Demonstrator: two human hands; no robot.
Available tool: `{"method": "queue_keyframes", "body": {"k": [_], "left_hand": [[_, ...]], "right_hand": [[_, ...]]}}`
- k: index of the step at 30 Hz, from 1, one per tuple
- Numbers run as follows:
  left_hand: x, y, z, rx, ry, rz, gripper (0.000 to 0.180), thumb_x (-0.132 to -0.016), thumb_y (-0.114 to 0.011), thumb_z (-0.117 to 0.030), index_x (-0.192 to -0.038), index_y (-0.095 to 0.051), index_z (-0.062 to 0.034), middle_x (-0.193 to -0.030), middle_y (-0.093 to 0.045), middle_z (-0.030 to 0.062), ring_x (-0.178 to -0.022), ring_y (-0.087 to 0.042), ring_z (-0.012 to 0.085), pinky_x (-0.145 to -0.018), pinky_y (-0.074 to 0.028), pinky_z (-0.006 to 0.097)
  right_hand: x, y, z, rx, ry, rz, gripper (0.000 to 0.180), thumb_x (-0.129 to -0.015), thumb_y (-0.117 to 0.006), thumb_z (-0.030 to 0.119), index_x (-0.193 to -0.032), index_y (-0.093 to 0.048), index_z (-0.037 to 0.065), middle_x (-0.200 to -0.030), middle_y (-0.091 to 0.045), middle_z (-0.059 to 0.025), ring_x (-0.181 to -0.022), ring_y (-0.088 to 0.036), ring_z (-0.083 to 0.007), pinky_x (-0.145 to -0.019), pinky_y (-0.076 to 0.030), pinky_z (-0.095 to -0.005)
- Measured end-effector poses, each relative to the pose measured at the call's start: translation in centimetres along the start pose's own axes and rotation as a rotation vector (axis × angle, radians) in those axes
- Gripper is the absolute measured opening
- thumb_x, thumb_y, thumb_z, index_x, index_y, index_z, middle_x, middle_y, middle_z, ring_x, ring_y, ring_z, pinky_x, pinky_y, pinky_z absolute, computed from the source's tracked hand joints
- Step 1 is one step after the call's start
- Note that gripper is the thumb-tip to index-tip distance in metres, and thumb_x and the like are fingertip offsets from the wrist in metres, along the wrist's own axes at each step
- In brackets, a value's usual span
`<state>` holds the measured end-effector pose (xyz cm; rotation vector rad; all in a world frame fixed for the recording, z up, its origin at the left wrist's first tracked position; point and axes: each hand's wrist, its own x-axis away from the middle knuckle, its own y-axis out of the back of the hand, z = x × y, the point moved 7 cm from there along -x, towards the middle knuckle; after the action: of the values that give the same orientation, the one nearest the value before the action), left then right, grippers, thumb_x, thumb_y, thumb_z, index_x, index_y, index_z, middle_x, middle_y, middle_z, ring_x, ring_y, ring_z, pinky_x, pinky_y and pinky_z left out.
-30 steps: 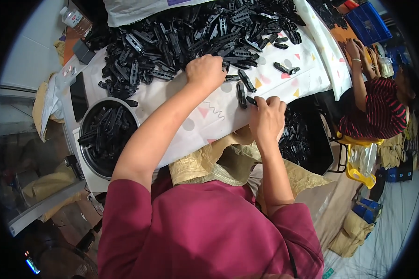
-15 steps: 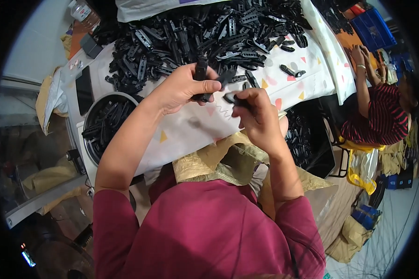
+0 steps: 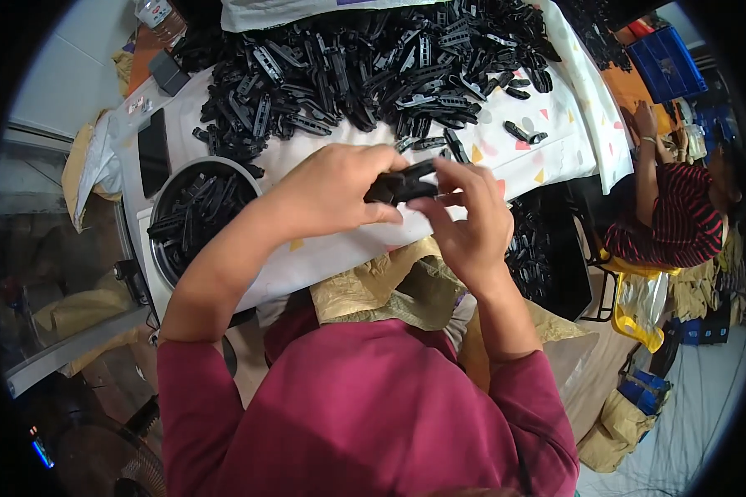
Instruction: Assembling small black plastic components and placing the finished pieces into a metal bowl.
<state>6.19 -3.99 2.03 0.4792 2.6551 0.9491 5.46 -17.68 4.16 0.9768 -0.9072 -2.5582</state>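
In the head view, the left hand grasps a narrow black plastic piece, which lies crosswise between the hands above the table; the right hand pinches its right end. The white patterned tablecloth is bare between the hands and its slanting near edge. Beyond them spreads a heap of similar black plastic parts. A round grey bowl stands left of the left forearm.

2 hands gripping black plastic parts, heaped parts beyond, bowl left
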Motion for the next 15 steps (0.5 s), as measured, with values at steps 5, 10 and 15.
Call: {"method": "queue_keyframes", "body": {"k": [5,10,15], "left_hand": [[1.8,-1.4,2.0,0.025,-0.055,-0.04,0.04,-0.062,-0.074,-0.016,-0.096,-0.056,-0.0053,-0.082,-0.062,0.0125,-0.074,-0.061,0.03,-0.065,-0.047,0.036],[3.1,-1.8,4.1,-0.03,0.198,0.018,0.034,-0.063,-0.074,-0.016,-0.091,-0.058,-0.0066,-0.083,-0.062,0.0127,-0.075,-0.061,0.0313,-0.064,-0.047,0.036],[4.1,-0.8,7.9,0.021,0.653,0.067,0.041,-0.068,-0.073,-0.01,-0.105,-0.056,-0.003,-0.087,-0.063,0.0093,-0.084,-0.06,0.0131,-0.073,-0.047,0.027]], "right_hand": [[1.3,-3.7,-1.3,-0.153,-0.193,0.29,0.046,-0.066,-0.074,0.006,-0.108,-0.056,0.004,-0.095,-0.059,-0.0129,-0.078,-0.061,-0.0234,-0.061,-0.051,-0.0304],[2.2,-6.0,-1.7,-0.105,-0.206,0.264,0.038,-0.067,-0.074,0.012,-0.101,-0.059,0.003,-0.09,-0.061,-0.0131,-0.072,-0.061,-0.0234,-0.059,-0.049,-0.0299],[-0.9,-7.5,-6.7,0.002,-0.21,0.359,0.042,-0.066,-0.07,0.012,-0.106,-0.059,0.005,-0.101,-0.057,-0.011,-0.087,-0.057,-0.029,-0.075,-0.048,-0.0342]]}}
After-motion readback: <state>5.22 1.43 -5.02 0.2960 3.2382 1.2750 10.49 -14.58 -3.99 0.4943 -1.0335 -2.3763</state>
